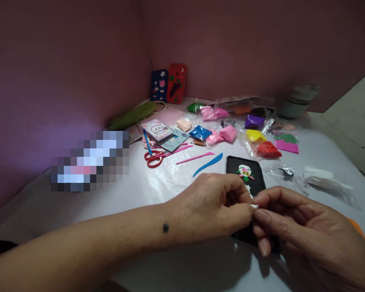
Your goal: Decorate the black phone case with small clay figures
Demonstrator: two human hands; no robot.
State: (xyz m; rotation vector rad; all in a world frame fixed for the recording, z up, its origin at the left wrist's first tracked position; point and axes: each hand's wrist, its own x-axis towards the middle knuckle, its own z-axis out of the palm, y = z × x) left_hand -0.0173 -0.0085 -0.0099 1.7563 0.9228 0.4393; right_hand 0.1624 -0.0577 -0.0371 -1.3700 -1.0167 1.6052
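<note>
A small piece of white modelling clay (254,207) is pinched between the fingertips of both hands. My left hand (213,200) reaches in from the left, thumb and index finger closed on it. From the right, my right hand (301,221) meets it with thumb and index finger, its other fingers curled below. Under the hands lies a black phone case (232,164), partly hidden by them. On the case sits a white clay figure (245,171) with green, pink and yellow parts, and more white clay shows below it.
Behind the hands lie a blue modelling tool (207,164), a pink tool (195,158), red-handled scissors (153,159) and several bags of coloured clay (255,136). A bag of white clay (328,180) is at right. Navy (159,86) and red (176,83) decorated cases lean on the wall.
</note>
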